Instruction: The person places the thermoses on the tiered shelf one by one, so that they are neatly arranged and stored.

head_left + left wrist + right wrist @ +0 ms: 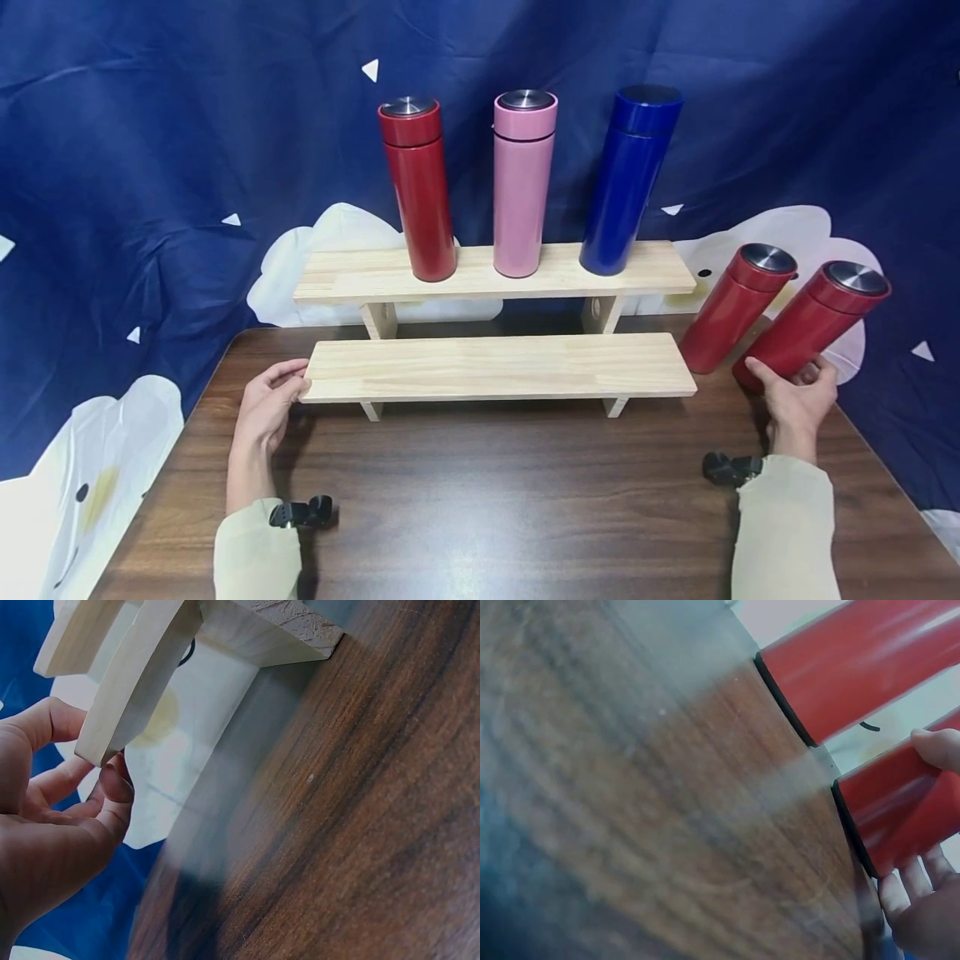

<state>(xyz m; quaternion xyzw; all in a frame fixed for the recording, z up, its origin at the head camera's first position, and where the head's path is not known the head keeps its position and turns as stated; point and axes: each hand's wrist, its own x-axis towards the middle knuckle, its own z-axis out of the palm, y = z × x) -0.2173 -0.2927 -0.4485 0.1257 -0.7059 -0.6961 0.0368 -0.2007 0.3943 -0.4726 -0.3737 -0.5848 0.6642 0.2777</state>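
My left hand (266, 408) pinches the left end of the lower wooden shelf (495, 368); in the left wrist view, the thumb and fingers lie around the corner of the board (142, 690). On the far right my right hand (802, 407) grips the lower part of a red thermos bottle (813, 321), thumb on one side and fingers on the other. The bottle's dark base (853, 829) is at the tabletop; whether it touches cannot be told. Just left of it a second red thermos bottle (738, 308) stands upright, untouched.
On the raised rear shelf (337, 275) stand a red thermos bottle (420, 192), a pink one (523, 183) and a blue one (632, 179). The brown wooden table (480, 483) extends in front. A blue patterned cloth (150, 167) hangs behind.
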